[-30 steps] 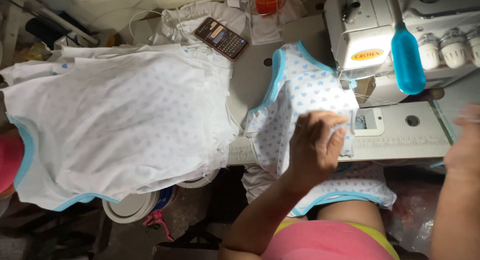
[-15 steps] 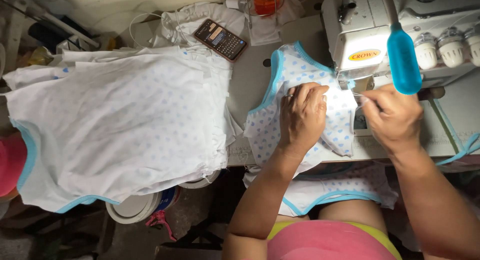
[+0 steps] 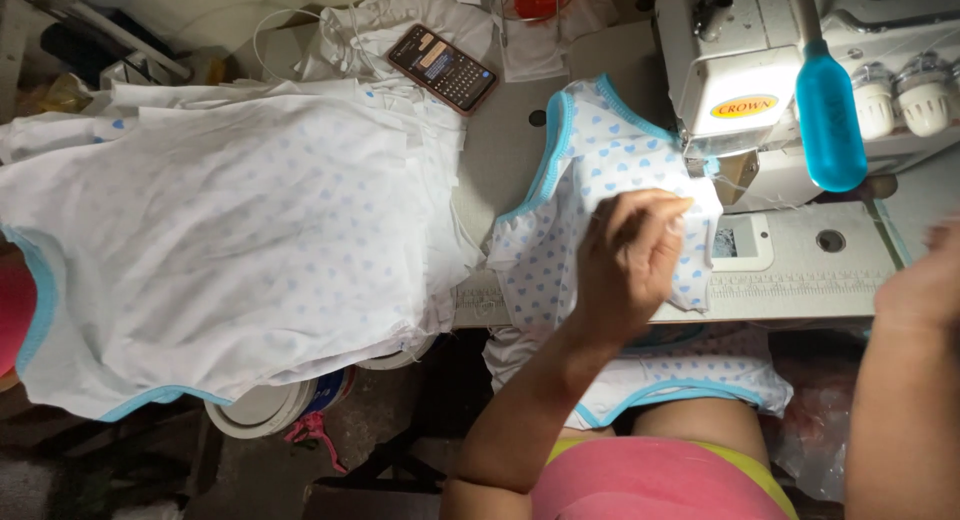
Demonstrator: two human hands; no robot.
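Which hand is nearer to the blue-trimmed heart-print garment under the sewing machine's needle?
Left. The left hand rests on the heart-print garment, fingers pressing it by the needle. The right hand is off to the right, apart from it.

a single head-worn camera looked steeply down, close over the sewing machine point(image 3: 740, 90) and its table point(image 3: 800, 270), framing both forearms from above.
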